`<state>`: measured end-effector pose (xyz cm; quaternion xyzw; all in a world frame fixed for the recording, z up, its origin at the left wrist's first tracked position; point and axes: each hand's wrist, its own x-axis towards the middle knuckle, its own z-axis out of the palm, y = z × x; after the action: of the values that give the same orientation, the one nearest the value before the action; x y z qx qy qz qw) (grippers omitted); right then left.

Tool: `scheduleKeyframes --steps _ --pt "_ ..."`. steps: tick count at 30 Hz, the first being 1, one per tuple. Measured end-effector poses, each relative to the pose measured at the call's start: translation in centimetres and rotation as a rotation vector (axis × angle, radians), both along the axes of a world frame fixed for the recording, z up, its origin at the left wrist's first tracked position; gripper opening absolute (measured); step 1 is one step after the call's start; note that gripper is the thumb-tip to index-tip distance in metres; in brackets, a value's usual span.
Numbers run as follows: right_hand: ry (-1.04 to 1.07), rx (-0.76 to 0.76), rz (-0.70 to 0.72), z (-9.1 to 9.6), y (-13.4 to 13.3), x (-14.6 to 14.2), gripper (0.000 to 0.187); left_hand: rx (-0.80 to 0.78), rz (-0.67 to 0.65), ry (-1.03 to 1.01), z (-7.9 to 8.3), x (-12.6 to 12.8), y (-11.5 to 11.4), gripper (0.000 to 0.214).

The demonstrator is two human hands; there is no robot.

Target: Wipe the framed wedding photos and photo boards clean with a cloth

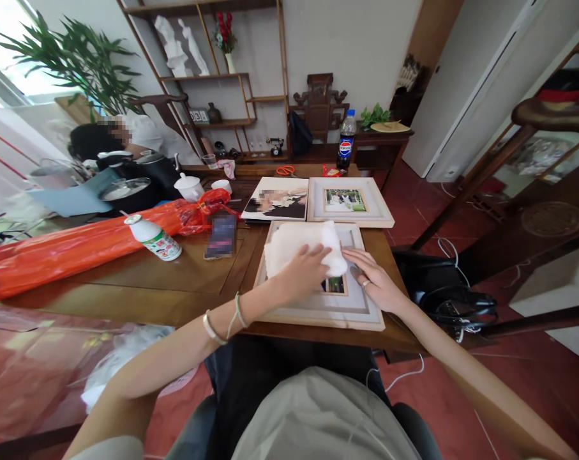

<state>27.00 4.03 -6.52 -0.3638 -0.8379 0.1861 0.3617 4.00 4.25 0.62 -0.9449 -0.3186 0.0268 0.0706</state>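
My left hand (306, 271), with bracelets on the wrist, lies flat with fingers spread on a folded white cloth (282, 246). The cloth covers much of a pale wooden picture frame (282, 313) lying on the table in front of me; part of a small dark photo (337, 285) shows below the cloth. On the frame's right side rests my right hand (373, 278), a ring on one finger. Its fingers are stretched out, with the fingertips beside the cloth's edge. Whether they touch the cloth I cannot tell.
Behind lie a second photo frame (382, 204) and a portrait print (274, 201). Left on the table (193, 281) are a phone (221, 236), a white bottle (152, 236) and a long orange wrapped bundle (92, 239). A cola bottle (346, 140) stands farther back. A person (145, 134) is at far left.
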Motion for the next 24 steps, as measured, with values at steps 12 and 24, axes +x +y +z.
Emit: scheduleKeyframes --steps 12,24 --pt "0.007 -0.062 -0.023 0.0 0.0 -0.1 0.068 -0.141 -0.156 -0.185 2.2 1.5 -9.5 0.029" --pt "0.037 -0.027 -0.044 -0.3 0.1 0.0 0.057 -0.002 -0.059 -0.130 -0.5 3.5 -7.9 0.028"
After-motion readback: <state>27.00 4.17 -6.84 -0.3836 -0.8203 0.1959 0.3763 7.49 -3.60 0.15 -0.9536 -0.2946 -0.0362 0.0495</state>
